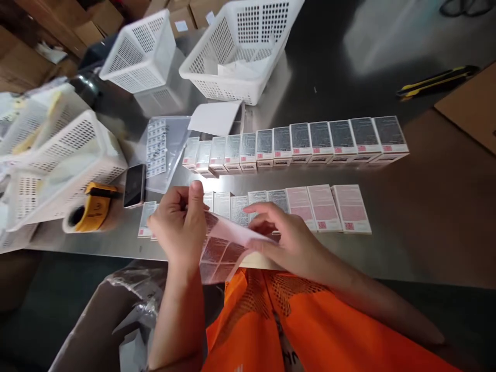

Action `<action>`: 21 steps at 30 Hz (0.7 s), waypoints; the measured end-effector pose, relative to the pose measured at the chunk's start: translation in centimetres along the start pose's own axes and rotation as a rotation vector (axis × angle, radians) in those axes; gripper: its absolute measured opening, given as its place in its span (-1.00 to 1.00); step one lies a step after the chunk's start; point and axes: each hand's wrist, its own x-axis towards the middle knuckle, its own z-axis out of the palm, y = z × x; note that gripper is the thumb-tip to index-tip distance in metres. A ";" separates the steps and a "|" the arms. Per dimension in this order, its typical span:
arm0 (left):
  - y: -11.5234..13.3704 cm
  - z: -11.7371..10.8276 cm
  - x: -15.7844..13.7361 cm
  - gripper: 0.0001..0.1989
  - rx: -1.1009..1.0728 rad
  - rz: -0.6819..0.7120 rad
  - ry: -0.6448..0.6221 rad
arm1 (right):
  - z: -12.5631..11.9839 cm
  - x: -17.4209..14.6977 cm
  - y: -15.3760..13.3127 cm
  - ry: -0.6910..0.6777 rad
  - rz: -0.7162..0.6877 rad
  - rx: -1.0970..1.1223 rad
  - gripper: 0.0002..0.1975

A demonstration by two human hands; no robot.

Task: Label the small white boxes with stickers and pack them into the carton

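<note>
A pinkish, glossy sheet of stickers (pixel 220 253) with a pale curled upper edge hangs between my hands in front of the table edge. My left hand (pixel 179 223) is closed on its left corner, thumb pointing up. My right hand (pixel 287 230) pinches the right side between thumb and fingers. Just beyond the hands lies a near row of small boxes (pixel 323 209), some pink-topped at the right, others with grey print; my hands partly hide it. Farther back runs a second row of boxes (pixel 303 139), with dark panels on top and small red marks.
White perforated baskets (pixel 248 88) (pixel 135 70) (pixel 73 170) stand at the back and left. At the left are a phone (pixel 134 185), a tape roll (pixel 95 209) and a label sheet (pixel 157 147) on clear plastic. A yellow-black cutter (pixel 437 82) lies at right. A lined bin (pixel 112 315) is below.
</note>
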 end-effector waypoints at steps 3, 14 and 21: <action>-1.6 -1.0 0.2 -0.63 -0.380 -0.059 -0.329 | 0.0 0.8 0.5 0.139 0.043 0.005 -0.69; -3.9 -1.0 -3.4 -0.82 -0.421 -0.048 -0.431 | 2.5 2.4 -1.7 0.555 -0.417 -0.598 -0.84; -4.1 -1.5 -3.9 -0.72 -0.300 0.012 -0.410 | 4.0 2.7 -1.8 0.633 -0.375 -0.456 -0.90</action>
